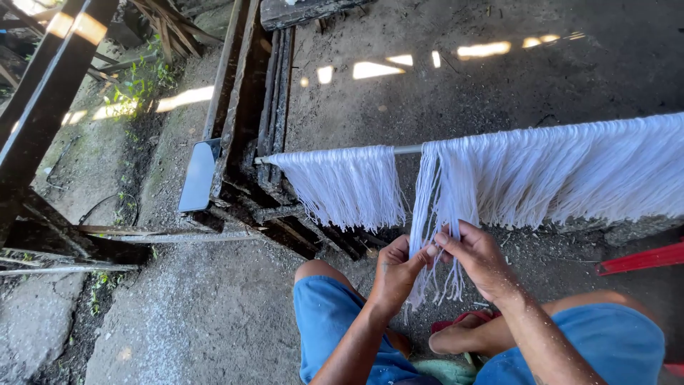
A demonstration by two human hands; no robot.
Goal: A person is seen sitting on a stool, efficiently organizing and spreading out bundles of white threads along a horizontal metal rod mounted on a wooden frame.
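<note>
White threads [541, 171] hang in a long fringe from a thin horizontal rod [407, 150]. A separate bunch of threads [342, 185] hangs at the rod's left end. My left hand [395, 274] and my right hand [477, 257] meet below the rod, both pinching a narrow strand of white threads [434, 207] that drops from the rod between them. The strand's loose ends dangle below my hands. I sit low, in blue shorts [335, 321], knees apart.
A dark wooden frame [242, 107] stands left of the rod, with a flat dark phone [198, 175] leaning on it. A red object [641, 258] lies at the right. The floor is bare concrete [214, 314] with sun patches.
</note>
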